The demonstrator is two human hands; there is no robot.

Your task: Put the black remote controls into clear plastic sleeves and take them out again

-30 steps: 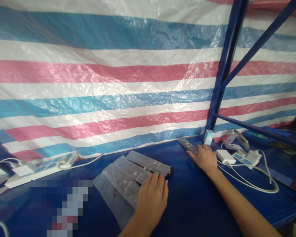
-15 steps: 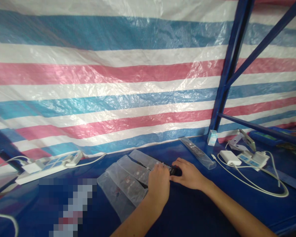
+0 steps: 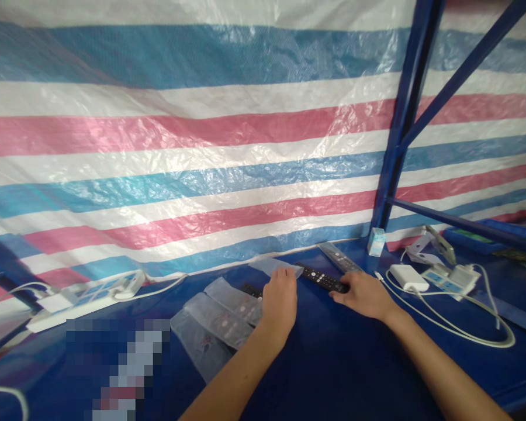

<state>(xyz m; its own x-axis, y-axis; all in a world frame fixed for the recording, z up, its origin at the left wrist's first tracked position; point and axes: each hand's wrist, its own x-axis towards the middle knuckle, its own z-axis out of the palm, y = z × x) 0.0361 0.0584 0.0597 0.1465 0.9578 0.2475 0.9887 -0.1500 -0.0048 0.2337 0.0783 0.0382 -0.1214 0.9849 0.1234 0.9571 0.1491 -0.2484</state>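
My right hand grips the near end of a black remote control, which lies bare and slants up to the left. My left hand is closed on a clear plastic sleeve that looks flat, its open end near the remote's far tip. Left of that hand, several frosted sleeves with remotes in them lie overlapped on the blue table. Another dark remote shows partly behind my left hand. Beyond my right hand lies one more sleeved remote.
White power strips stand at the left and right, with a white charger and looped cable beside the right one. A small box sits by the blue metal post. A striped sheet hangs behind the table.
My right hand has moved right with the remote, drawing it out of the sleeve. My left hand still holds the sleeve, which is now flat.
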